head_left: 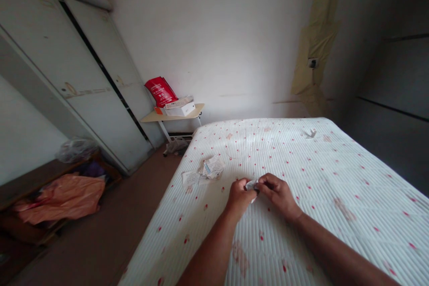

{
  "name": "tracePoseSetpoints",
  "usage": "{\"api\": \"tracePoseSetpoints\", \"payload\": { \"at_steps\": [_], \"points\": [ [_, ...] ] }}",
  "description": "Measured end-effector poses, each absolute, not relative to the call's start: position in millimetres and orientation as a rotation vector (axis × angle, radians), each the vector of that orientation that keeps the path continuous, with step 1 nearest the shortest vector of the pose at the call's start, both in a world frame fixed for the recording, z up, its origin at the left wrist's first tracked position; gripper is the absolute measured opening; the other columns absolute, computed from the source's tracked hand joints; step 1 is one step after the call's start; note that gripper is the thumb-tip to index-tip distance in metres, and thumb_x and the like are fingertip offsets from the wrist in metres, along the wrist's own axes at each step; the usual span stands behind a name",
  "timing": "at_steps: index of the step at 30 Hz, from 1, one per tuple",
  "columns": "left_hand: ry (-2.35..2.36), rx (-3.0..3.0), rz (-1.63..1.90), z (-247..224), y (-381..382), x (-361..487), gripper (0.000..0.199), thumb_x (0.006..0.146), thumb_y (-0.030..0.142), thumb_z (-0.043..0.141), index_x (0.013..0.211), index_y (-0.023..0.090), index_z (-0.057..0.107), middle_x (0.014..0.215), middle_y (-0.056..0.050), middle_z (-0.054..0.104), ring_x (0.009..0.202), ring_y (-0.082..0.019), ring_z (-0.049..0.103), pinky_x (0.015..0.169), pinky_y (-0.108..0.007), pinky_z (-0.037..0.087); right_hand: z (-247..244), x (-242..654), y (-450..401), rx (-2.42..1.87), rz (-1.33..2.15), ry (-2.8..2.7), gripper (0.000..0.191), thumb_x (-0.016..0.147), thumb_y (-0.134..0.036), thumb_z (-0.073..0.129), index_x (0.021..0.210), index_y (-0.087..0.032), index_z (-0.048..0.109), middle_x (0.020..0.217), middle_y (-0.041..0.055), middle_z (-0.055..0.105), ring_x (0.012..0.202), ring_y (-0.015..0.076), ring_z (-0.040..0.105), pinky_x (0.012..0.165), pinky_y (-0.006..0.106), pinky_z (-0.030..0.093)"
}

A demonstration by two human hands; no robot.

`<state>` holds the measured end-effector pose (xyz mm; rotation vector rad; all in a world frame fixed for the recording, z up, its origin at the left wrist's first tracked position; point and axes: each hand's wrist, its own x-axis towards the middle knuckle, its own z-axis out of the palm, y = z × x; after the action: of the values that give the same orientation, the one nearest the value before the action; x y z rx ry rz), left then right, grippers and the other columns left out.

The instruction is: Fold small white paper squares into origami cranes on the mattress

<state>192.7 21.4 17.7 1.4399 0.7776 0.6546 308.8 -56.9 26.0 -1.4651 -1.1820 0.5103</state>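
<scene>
Both hands meet over the middle of a white bed cover (268, 232) dotted with red. Between them is a small crumpled piece of paper (251, 184). My left hand (239, 196) has its fingers closed on the paper's left side. On the other side, my right hand (276, 193) pinches the same piece. Several printed paper pieces (212, 167) lie loosely overlapped on the cover, to the left of and beyond my left hand. A small folded paper scrap (311, 133) rests near the far right of the bed.
Beyond the bed's far left corner stands a small table (152, 117) with a red bag (161, 91) and a white box (181, 109). A metal cabinet (80, 62) is at the left. An orange plastic bag (67, 196) lies on a low shelf at the lower left.
</scene>
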Motion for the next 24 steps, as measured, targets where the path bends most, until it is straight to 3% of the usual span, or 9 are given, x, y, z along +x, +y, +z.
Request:
{"api": "tracePoseSetpoints", "payload": {
  "at_steps": [4, 11, 17, 24],
  "points": [
    [0.784, 1.387, 0.695, 23, 20, 192, 0.012, 0.055, 0.019, 0.06, 0.066, 0.013, 0.06, 0.049, 0.004, 0.051, 0.045, -0.008, 0.044, 0.044, -0.019, 0.03, 31, 309, -59, -1.425, 0.512, -1.139, 0.018, 0.077, -0.036, 0.056, 0.071, -0.018, 0.055, 0.067, 0.0005, 0.054, 0.063, 0.0137, 0.05, 0.06, 0.026, 0.04],
    [0.748, 1.165, 0.901, 25, 23, 191, 0.019, 0.057, 0.025, 0.064, 0.071, 0.011, 0.063, 0.058, 0.0, 0.059, 0.054, -0.01, 0.05, 0.052, -0.02, 0.037, 28, 299, -55, -1.343, 0.825, -0.933, 0.021, 0.071, -0.038, 0.059, 0.078, -0.02, 0.049, 0.052, -0.0073, 0.045, 0.042, 0.0076, 0.037, 0.04, 0.021, 0.03],
    [0.759, 1.285, 0.937, 29, 16, 193, 0.021, 0.062, 0.024, 0.061, 0.078, 0.012, 0.067, 0.066, -0.002, 0.063, 0.061, -0.012, 0.052, 0.057, -0.02, 0.039, 26, 294, -49, -1.318, 0.81, -0.822, 0.02, 0.071, -0.035, 0.059, 0.071, -0.02, 0.046, 0.048, -0.0069, 0.048, 0.042, 0.0088, 0.041, 0.041, 0.021, 0.03],
    [0.776, 1.421, 0.901, 28, 13, 195, 0.028, 0.064, 0.024, 0.062, 0.088, 0.011, 0.067, 0.069, -0.003, 0.063, 0.053, -0.009, 0.047, 0.051, -0.02, 0.037, 24, 297, -48, -1.318, 0.767, -0.728, 0.019, 0.064, -0.029, 0.062, 0.072, -0.02, 0.047, 0.048, -0.0075, 0.046, 0.042, 0.0088, 0.041, 0.043, 0.022, 0.032]
  ]
}}
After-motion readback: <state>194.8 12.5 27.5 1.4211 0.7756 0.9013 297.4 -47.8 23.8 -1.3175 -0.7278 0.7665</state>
